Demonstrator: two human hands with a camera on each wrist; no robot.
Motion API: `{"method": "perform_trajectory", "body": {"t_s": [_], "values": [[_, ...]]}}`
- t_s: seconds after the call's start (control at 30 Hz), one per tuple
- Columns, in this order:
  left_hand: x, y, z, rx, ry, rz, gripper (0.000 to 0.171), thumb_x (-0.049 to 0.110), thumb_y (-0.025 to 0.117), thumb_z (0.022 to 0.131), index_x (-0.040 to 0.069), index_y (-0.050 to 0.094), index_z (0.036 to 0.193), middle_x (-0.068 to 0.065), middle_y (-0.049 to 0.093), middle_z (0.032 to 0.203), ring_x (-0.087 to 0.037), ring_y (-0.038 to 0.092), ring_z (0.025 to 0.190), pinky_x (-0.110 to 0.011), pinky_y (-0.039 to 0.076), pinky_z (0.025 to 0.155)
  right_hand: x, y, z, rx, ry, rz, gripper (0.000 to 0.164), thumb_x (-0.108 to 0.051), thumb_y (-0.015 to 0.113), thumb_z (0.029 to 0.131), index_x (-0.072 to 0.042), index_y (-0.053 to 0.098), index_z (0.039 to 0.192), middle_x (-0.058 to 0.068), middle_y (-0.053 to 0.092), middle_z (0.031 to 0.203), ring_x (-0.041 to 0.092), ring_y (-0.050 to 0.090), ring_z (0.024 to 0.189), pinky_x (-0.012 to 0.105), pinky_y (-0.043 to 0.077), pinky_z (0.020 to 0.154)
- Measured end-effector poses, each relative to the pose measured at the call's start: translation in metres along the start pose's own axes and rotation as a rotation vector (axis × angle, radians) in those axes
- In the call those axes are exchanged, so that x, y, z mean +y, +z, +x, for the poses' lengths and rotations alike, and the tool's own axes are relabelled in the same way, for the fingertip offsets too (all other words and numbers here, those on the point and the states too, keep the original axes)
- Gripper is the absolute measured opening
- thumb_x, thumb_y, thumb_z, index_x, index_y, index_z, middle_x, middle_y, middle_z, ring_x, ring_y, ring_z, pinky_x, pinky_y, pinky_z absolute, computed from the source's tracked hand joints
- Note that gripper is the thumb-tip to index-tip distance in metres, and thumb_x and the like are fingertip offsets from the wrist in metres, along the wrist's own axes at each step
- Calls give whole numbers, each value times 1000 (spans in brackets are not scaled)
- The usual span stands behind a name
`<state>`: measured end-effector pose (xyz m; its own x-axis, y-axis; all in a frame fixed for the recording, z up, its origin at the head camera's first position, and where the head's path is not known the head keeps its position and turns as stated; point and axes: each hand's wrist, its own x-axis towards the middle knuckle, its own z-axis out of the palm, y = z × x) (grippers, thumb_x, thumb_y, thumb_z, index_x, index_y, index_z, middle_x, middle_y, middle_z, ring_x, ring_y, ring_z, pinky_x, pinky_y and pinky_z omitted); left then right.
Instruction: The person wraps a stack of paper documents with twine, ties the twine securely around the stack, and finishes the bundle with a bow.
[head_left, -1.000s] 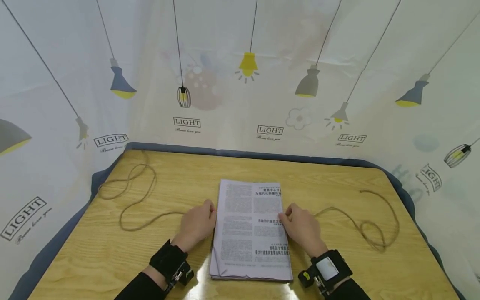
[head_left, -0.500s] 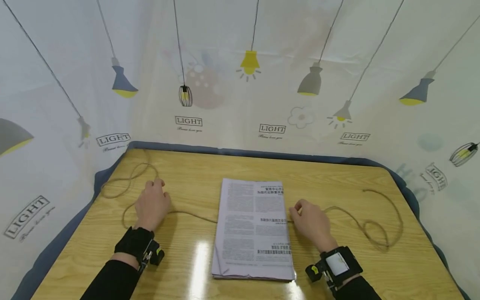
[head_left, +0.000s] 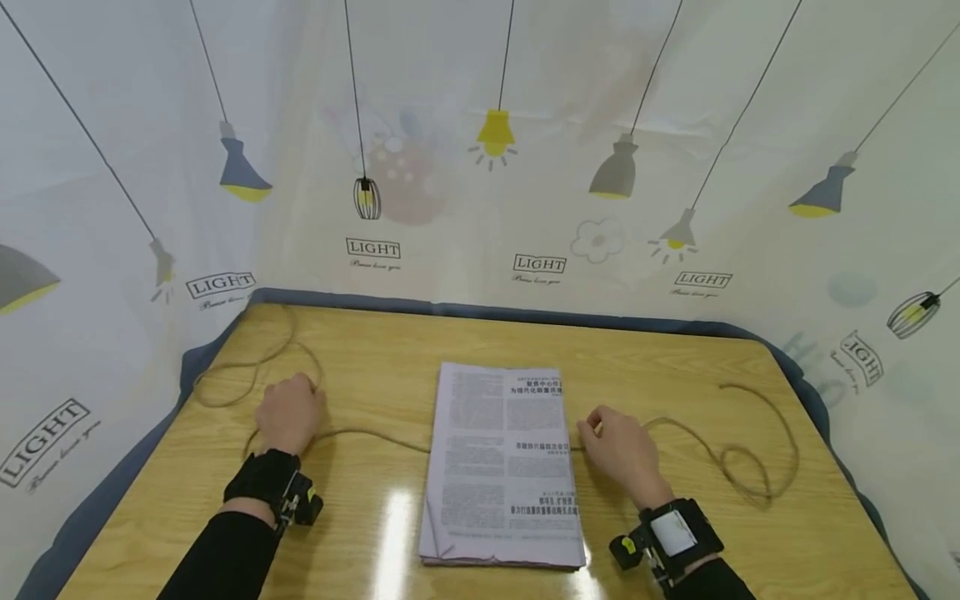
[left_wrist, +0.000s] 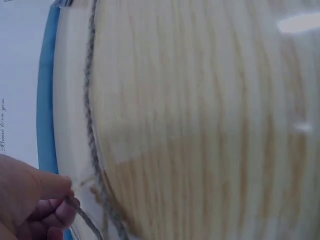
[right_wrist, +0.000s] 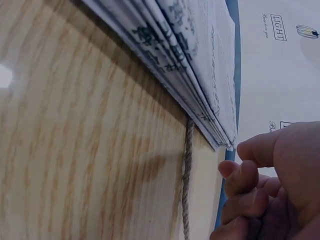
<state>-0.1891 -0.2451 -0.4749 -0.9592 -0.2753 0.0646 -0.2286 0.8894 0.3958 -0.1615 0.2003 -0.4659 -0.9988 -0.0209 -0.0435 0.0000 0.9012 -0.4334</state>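
A folded stack of newspapers [head_left: 506,467] lies on the table with a thin brown rope [head_left: 352,430] passing beneath it and out both sides. Left of the stack, my left hand [head_left: 288,412] hovers low over the rope's loops; in the left wrist view its thumb and finger pinch a strand of the rope [left_wrist: 89,217]. My right hand [head_left: 618,446] is just right of the stack, over the rope. In the right wrist view, the fingers [right_wrist: 245,177] curl loosely with nothing between them, and the rope [right_wrist: 187,185] lies on the wood apart from them.
The wooden table [head_left: 360,333] has a dark blue edging at its back and sides. Behind it hangs a pale cloth [head_left: 450,250] printed with lamps. The rope's right end [head_left: 780,417] makes a loose loop on the table.
My left hand has left the stack's left edge and moved left to the rope's loops, then slightly nearer me. My right hand has drawn a little right, off the stack's edge.
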Motion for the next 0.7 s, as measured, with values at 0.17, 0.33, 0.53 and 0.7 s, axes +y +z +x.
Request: {"method": "perform_trajectory", "body": {"t_s": [0.17,0.33,0.53,0.7], "values": [[11,-6,0,23,61,-181,25,23,45,97,5,62,96,-14,63,83,-28,56,68,-38,42,55,-5,3,4,-9,-32,61,24,-29,55,95,-7,65,95,1,52,62,16,45,52,29,33,46],[40,-19,1,-12,90,-422,33,30,44,100,4,59,114,-15,61,98,-27,55,78,-41,44,71,-19,4,10,-78,-87,214,22,-28,55,96,-9,66,96,2,55,66,17,47,53,30,37,48],[73,-28,-4,-104,194,-683,40,45,46,99,12,59,117,-10,55,92,-26,48,73,-36,40,63,-51,5,18,-232,-193,386,24,-29,54,97,-11,69,98,4,58,76,18,48,64,31,37,57],[97,-31,-17,-181,351,-767,32,41,51,98,15,62,112,-10,57,84,-28,50,71,-32,40,59,-87,6,33,-248,-270,387,27,-29,55,97,-13,62,119,3,62,97,18,55,82,34,46,69]]}}
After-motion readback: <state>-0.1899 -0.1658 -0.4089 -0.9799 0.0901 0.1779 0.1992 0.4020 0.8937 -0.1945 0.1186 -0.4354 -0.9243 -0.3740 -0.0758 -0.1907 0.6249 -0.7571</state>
